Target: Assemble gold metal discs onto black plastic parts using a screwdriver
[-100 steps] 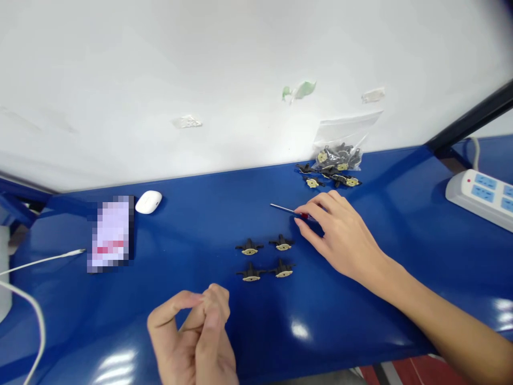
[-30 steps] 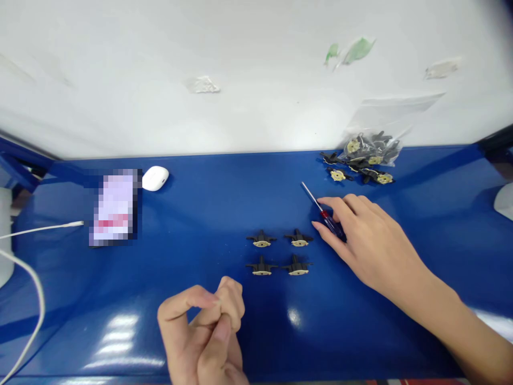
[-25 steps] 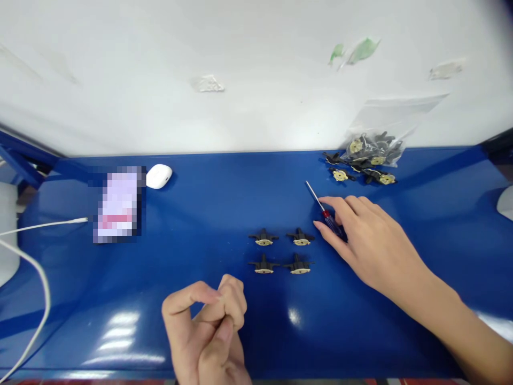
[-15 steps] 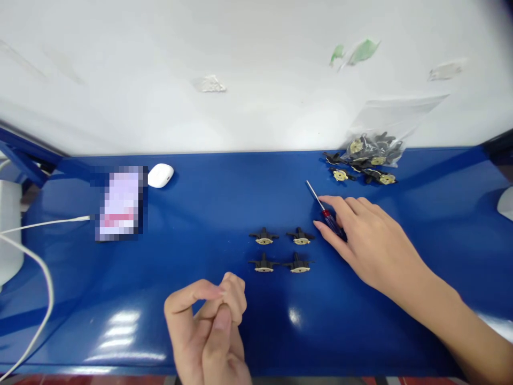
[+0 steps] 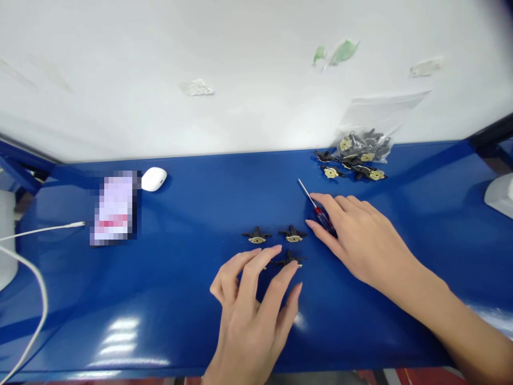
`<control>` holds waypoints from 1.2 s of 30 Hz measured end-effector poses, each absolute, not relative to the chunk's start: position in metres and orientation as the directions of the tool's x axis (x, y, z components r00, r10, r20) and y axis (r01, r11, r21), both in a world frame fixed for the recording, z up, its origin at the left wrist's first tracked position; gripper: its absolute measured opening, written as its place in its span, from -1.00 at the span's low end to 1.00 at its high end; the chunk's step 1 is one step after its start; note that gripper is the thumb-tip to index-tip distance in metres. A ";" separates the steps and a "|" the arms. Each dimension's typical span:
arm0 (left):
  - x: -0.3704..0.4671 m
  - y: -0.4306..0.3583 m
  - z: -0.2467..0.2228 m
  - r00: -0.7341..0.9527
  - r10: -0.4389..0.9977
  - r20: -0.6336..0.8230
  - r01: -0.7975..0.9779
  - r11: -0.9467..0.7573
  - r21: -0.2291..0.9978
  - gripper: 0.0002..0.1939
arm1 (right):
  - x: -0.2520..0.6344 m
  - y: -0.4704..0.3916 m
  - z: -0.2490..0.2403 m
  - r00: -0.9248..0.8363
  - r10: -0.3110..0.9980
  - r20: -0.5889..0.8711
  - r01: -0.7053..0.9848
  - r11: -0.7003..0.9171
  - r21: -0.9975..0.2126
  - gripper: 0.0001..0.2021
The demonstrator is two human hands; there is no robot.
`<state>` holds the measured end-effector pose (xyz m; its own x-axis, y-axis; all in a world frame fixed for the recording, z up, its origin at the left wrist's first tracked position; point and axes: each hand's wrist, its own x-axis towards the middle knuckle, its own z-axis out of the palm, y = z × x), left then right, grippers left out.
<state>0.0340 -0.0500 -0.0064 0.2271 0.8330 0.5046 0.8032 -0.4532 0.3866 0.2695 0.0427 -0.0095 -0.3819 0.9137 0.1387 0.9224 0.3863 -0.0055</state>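
Note:
Fingers spread and palm down, my left hand (image 5: 254,310) hovers over or touches the near row of small black parts with pale discs. One near part (image 5: 289,258) shows beside its fingertips; another is mostly hidden under the fingers. Two more, a left part (image 5: 257,235) and a right part (image 5: 293,233), lie just beyond. My right hand (image 5: 356,235) rests on the blue table with thumb and forefinger apart, beside a screwdriver (image 5: 323,216) with a red and dark blue handle. Its handle end is near the palm.
Against the white wall, a clear bag (image 5: 366,141) of similar parts stands at the back right, with loose parts (image 5: 331,172) before it. A blurred-out phone (image 5: 114,208), a white case (image 5: 154,179) and a white cable (image 5: 42,289) are on the left.
My left hand has turned palm down, opened its fingers and moved right over the near parts. The whole view has shifted slightly; my right hand stays by the screwdriver.

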 end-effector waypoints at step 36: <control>0.029 -0.057 -0.012 0.184 0.840 0.510 0.515 -0.524 0.679 -0.50 | 0.266 0.046 -0.005 -0.320 0.914 0.250 0.906 0.372 -0.201 -0.67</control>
